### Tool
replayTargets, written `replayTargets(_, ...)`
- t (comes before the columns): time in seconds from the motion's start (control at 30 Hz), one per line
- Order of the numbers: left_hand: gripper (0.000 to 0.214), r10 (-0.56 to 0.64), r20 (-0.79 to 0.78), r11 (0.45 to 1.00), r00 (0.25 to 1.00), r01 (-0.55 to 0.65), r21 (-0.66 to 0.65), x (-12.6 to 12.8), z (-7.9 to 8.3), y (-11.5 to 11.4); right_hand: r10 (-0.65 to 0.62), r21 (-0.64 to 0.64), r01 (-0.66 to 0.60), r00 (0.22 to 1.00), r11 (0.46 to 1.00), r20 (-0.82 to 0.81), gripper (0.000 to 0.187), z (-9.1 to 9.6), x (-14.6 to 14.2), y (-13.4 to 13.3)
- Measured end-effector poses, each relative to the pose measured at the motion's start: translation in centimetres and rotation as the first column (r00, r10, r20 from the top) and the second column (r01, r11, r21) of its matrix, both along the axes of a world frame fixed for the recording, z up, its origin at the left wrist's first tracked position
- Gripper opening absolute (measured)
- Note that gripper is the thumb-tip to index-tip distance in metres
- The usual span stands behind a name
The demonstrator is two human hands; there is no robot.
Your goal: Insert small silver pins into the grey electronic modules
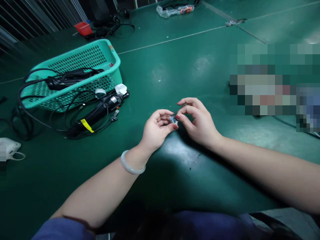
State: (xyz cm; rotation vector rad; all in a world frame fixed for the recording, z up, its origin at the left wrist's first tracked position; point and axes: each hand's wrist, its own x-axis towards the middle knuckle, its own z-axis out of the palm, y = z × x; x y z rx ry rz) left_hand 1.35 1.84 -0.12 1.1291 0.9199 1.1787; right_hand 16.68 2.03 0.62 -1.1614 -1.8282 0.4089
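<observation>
Though apart from both hands (155, 130) (202, 122), green basket (116, 68) beside black device (99, 112).

Green tabletop (150, 85) under basket (117, 71), black device (97, 114)

Basket (115, 60) and black gear on a green tabletop (147, 83).
I can make out a black device (66, 82) lying in the basket, cables (20, 91) looping over its left end, and a second black device (100, 111) just beside it with a yellow tag (87, 125) and a USB plug (115, 113). Farther back I see a red bin (83, 28) near black cords and a clear bag (165, 12) with something orange (186, 9). A white item (9, 147) with a loop sits at my left edge; the pixelated patch on the right I can't read.
</observation>
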Motion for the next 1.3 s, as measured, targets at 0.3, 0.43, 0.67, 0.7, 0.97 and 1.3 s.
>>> replayTargets(0.3,0.029,0.071,-0.060,0.997,0.996,-0.070,0.010,0.1,0.2,-0.4,-0.031,0.029,0.032,0.999,0.999,-0.025,0.010,0.1,0.0,-0.1)
replayTargets(0.43,0.028,0.107,-0.021,0.994,0.994,-0.107,0.007,0.1,0.0,-0.3,-0.001,0.044,0.003,0.998,0.999,-0.055,0.007,0.1,0.0,-0.1)
replayTargets(0.67,0.031,0.089,0.013,0.995,0.996,-0.089,0.038,0.1,0.2,-0.3,-0.010,-0.001,0.010,0.998,1.000,-0.070,0.008,0.3,0.2,-0.2)
replayTargets(0.7,0.032,0.080,0.018,0.996,0.997,-0.081,0.040,0.1,0.2,-0.4,-0.019,-0.008,0.018,0.997,1.000,-0.076,0.008,0.3,0.2,-0.1)
replayTargets(0.97,0.029,0.079,-0.013,0.995,0.997,-0.078,0.055,0.2,0.3,-0.6,-0.033,0.006,0.034,0.996,0.999,-0.080,0.007,0.2,0.3,-0.1)
replayTargets(1.3,0.029,0.073,0.020,0.992,0.997,-0.071,-0.101,0.0,0.6,-0.1,-0.057,-0.103,0.044,0.991,0.994,-0.122,0.006,-0.7,0.6,1.1)
